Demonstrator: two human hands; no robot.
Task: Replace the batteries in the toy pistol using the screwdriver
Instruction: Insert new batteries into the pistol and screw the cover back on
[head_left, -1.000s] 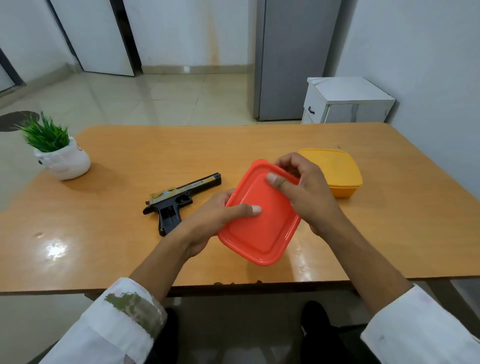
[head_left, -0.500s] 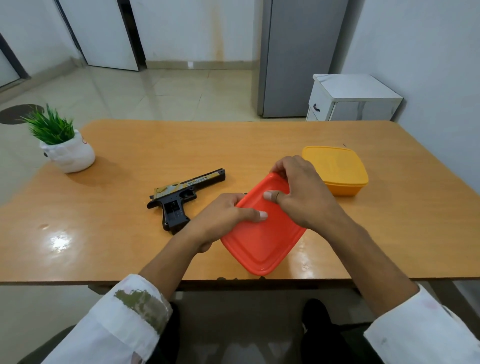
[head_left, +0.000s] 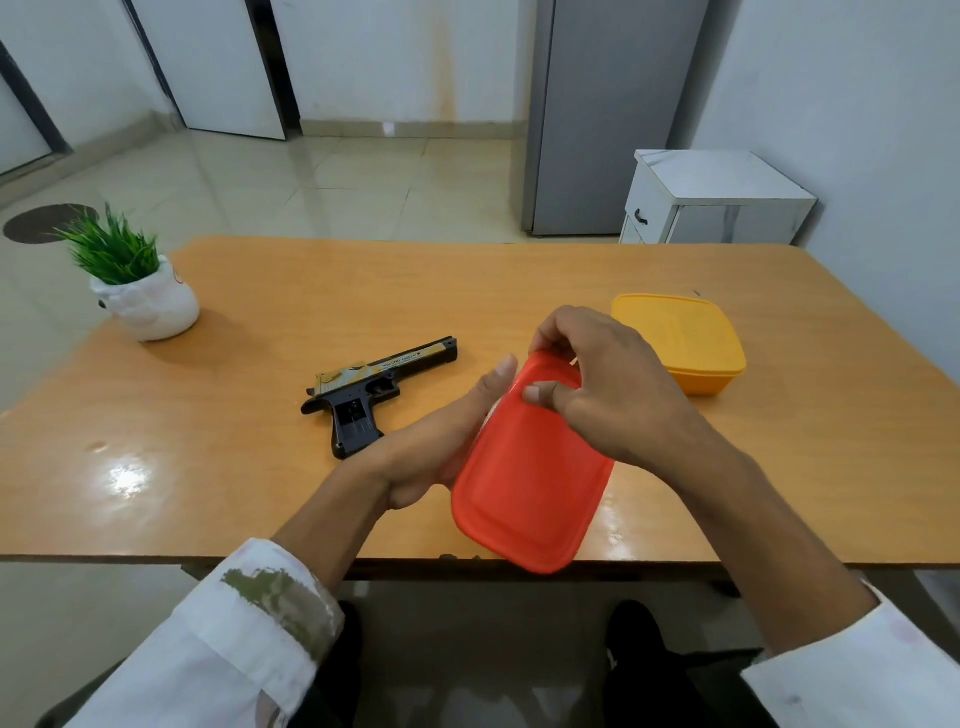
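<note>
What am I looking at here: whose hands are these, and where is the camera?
There is no machine here. These are a person's two bare hands, filmed by one camera worn on the head, looking forward and down. On the table lie a toy pistol, a closed yellow box and a potted plant. Both hands hold a red box near the table's front edge. The left hand holds its side, and the right hand grips the far edge of its lid. No screwdriver or batteries show.
</note>
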